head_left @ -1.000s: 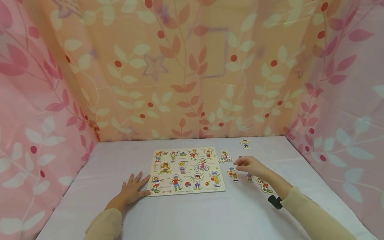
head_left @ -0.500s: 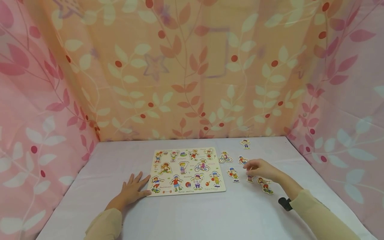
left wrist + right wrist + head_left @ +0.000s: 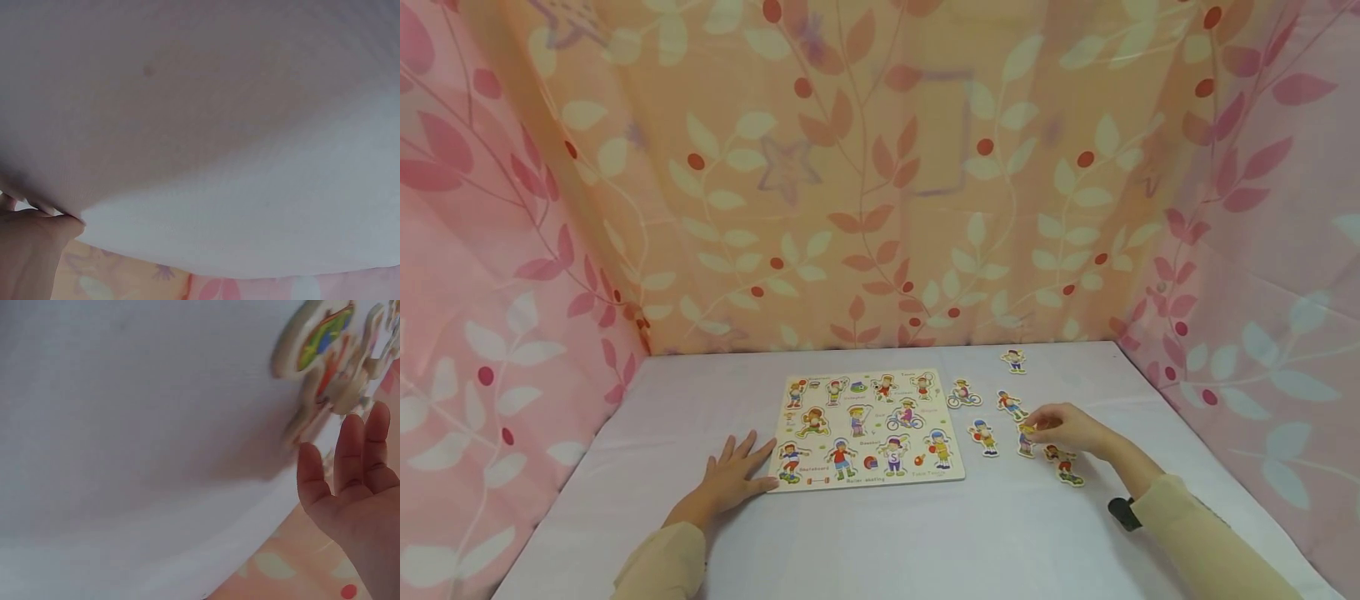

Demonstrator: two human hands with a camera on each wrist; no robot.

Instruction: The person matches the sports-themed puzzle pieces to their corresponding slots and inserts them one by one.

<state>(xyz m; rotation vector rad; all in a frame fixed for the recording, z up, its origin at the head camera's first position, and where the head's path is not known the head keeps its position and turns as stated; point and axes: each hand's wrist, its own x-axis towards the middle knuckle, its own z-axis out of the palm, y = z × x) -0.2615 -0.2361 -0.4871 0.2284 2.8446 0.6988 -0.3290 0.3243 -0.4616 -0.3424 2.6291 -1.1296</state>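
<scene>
A wooden puzzle board [image 3: 955, 468] printed with children playing sports lies on the white table. At its left edge rests my left hand [image 3: 733, 473], flat with fingers spread; a few fingers of it [image 3: 31, 240] show in the left wrist view. My right hand [image 3: 1070, 429] hovers over the loose puzzle pieces, fingertips at the top of a yellow-capped piece [image 3: 1026, 442]. In the right wrist view my right hand [image 3: 353, 487] has loosely bent fingers with nothing between them. A skateboarder piece [image 3: 1066, 468] lies just below this hand, a blue-helmeted piece [image 3: 1012, 405] above it.
Other loose pieces lie right of the board: a cyclist [image 3: 963, 393], a child with a red paddle [image 3: 983, 438] and, farthest back, a purple-capped figure [image 3: 1013, 361]. Patterned curtains [image 3: 880, 208] enclose the table [image 3: 865, 542] at the back and sides.
My right hand has moved right, from above the red-paddle piece to the yellow-capped piece, uncovering the blue-helmeted piece. My left hand has stayed at the board's edge.
</scene>
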